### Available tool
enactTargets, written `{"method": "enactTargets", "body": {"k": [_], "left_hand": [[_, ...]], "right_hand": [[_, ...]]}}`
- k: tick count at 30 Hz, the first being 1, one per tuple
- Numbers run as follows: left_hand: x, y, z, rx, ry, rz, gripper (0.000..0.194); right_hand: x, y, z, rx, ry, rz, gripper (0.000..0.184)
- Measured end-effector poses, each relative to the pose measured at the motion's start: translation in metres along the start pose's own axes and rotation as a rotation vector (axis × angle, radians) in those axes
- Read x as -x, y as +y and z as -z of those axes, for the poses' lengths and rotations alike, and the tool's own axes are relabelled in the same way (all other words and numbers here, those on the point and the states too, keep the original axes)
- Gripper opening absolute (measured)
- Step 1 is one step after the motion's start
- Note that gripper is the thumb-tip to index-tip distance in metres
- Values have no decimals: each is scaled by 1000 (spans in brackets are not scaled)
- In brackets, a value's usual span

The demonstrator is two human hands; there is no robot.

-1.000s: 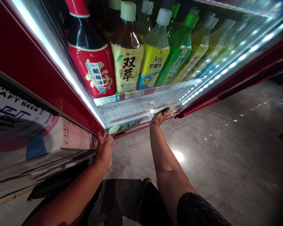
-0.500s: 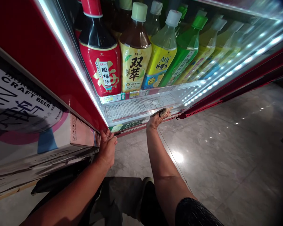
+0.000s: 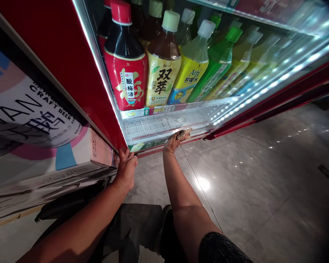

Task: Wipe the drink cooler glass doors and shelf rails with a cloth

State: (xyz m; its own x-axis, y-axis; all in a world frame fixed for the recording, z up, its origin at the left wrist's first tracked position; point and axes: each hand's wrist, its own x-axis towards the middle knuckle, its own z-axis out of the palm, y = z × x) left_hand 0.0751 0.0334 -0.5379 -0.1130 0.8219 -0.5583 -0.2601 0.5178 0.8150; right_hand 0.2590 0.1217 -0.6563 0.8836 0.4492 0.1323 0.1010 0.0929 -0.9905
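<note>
My right hand (image 3: 172,143) is closed on a crumpled, dirty greyish-beige rag (image 3: 184,135). It presses the rag to the front sill of a lit red drinks cooler (image 3: 79,73), just before the white wire grille (image 3: 164,122). At the cooler's lower left corner, my left hand (image 3: 127,168) grips the frame with bent fingers. Part of the green and white strip (image 3: 150,145) on the sill shows between the two hands.
Above the grille, a shelf carries a red-labelled bottle (image 3: 127,80), a yellow-labelled bottle (image 3: 163,78) and several others. Craft beer cartons (image 3: 71,157) stand against the cooler's left side. Shiny grey floor tiles (image 3: 252,182) lie to the right.
My right hand has slid left along the sill with the rag. My left hand keeps its hold at the corner. The view has shifted slightly, showing more of the beer carton.
</note>
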Motion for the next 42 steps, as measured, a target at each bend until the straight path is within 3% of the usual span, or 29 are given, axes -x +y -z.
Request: {"method": "enactTargets", "body": {"k": [5,11,17,22,30,33,39,42], "left_hand": [[0,1,2,-3,-6,5,88],[-1,0,5,3,-18,-9,91],[-1,0,6,15,-31,3,90],[0,3,7,35,-41,24,90],[2,8,8,54,-35,43,90],[2,8,9,50,-30,45,87],[0,7,10,44,-39,42,85],[-1,7,12,52,-46,37,85]], "right_hand": [[15,-2,-5,-62,11,-10,84],[29,-4,-8,7,-18,-40,66],[54,-15,-12,-61,-69,59,75],[64,-17,-15,-26,-84,18,79],[81,-25,-21,69,-146,198,81],[88,-22,-24,86,-129,198,77],[104,-24,-23,175,-244,216,70],[105,-26,-21,170,-222,161,71]]}}
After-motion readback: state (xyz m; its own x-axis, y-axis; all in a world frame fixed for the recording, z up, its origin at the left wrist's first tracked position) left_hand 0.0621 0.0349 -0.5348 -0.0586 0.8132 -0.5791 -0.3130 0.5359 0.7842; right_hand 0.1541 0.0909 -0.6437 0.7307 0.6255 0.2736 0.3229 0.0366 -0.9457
